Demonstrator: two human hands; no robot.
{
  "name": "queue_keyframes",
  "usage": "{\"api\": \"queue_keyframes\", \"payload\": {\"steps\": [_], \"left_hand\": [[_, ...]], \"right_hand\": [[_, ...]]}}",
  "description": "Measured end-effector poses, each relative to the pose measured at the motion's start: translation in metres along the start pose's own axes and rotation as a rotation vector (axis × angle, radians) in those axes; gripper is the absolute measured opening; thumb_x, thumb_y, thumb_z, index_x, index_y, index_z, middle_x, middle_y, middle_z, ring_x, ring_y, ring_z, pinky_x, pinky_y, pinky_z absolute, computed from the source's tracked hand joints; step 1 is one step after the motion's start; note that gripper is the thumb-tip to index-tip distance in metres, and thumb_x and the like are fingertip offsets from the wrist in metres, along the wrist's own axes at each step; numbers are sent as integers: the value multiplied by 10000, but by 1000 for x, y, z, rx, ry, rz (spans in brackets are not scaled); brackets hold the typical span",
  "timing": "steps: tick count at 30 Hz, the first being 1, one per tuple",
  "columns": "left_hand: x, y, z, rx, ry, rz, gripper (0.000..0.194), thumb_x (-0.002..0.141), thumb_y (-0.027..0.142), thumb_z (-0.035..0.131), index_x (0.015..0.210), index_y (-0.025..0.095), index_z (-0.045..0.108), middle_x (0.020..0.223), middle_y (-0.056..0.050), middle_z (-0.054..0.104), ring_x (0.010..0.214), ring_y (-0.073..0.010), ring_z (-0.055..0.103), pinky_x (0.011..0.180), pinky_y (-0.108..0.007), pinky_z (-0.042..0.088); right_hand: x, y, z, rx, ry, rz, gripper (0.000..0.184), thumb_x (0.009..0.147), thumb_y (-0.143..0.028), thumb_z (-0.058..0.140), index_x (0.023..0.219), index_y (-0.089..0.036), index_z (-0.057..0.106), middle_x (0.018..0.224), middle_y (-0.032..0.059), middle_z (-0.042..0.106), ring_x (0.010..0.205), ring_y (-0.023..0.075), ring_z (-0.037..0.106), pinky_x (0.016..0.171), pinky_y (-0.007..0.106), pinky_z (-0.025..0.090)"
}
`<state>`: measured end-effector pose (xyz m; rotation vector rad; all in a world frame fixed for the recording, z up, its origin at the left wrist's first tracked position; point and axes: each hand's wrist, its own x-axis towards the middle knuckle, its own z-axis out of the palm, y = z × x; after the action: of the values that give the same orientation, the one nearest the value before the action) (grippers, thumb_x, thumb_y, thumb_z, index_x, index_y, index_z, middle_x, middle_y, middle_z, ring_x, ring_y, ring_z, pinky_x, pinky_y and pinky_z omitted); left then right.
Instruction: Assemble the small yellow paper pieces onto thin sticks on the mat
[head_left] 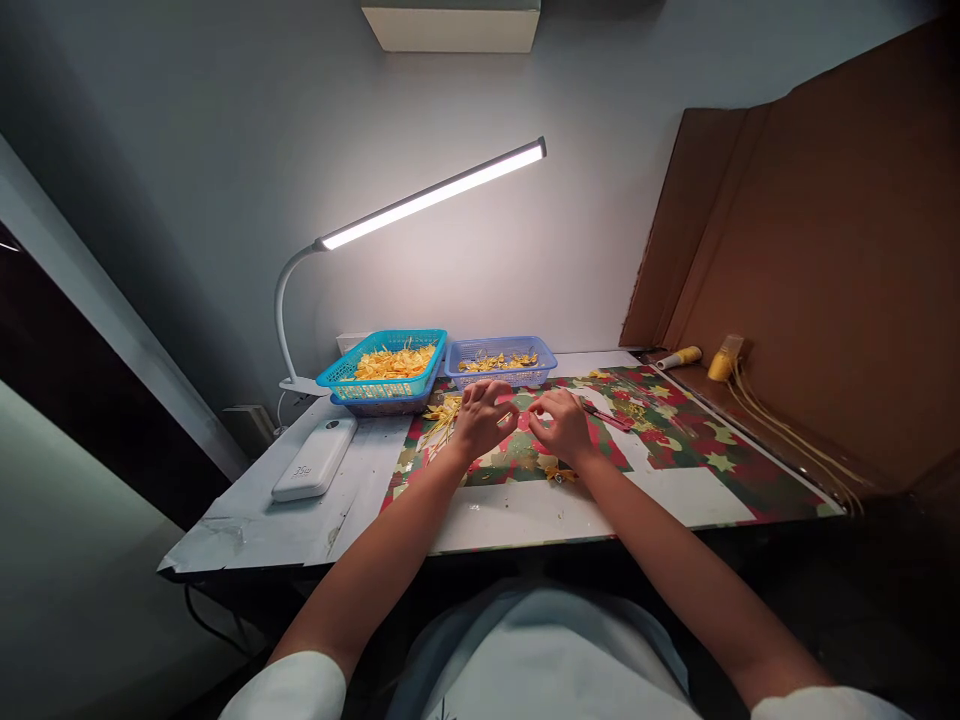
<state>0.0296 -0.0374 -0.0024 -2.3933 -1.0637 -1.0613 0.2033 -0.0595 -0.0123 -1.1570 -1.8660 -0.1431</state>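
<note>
Over the middle of the patterned sheet (495,467), my left hand (482,420) has its fingers curled and thumb and forefinger brought together. A short gap away, my right hand (562,425) is closed in a pinch facing it. Whatever the fingertips hold, if anything, is too small to make out. Yellow strips (442,415) lie just left of my left hand. A small yellow piece (559,473) rests on the table below my right wrist. To the right of my right hand is a red-handled tool (609,416), its kind unclear, beside small yellow bits (637,412).
A teal basket (326,383) piled with yellow strips and a blue-violet basket (551,362) with yellow pieces stand at the back. A lit lamp (435,198) arches overhead. A white power bank (315,460) lies left. Cardboard (817,270), a yellow-capped bottle (724,360) and cords (795,435) are right.
</note>
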Motion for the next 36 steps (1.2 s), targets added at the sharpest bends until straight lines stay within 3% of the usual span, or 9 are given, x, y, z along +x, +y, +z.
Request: {"api": "queue_keyframes", "payload": {"steps": [4,9,14,21,36], "left_hand": [[0,2,0,-16,6,-19,103,759,204,634,682,247,687,1071,-55,604,1105,-256,451,921,-405,322],[0,5,0,-133,68,-151,112,765,255,643,662,234,681,1042,-48,586,1049,-244,457,899,-387,330],[0,8,3,-203,68,-190,119,771,288,648,676,228,687,1029,-47,571,1019,-230,455,892,-369,341],[-3,6,8,-163,78,-129,97,769,294,657,701,243,702,1054,-47,564,1046,-237,450,917,-374,335],[-1,7,3,-160,20,-159,142,796,296,608,721,243,716,1101,-46,557,1069,-230,450,921,-370,333]], "right_hand": [[2,1,0,172,-11,72,145,767,-213,548,628,-209,591,696,23,632,759,191,524,772,334,364],[5,12,3,335,61,218,98,770,-230,544,740,-207,634,729,27,624,726,182,525,697,306,401],[5,13,3,276,-13,93,83,754,-290,636,790,-222,667,773,33,631,782,198,535,759,332,403],[2,7,0,271,19,6,87,786,-259,616,783,-231,699,802,45,655,822,208,554,804,364,399],[0,9,3,153,30,-28,101,751,-179,569,671,-209,623,722,15,633,792,191,538,808,351,354]]}}
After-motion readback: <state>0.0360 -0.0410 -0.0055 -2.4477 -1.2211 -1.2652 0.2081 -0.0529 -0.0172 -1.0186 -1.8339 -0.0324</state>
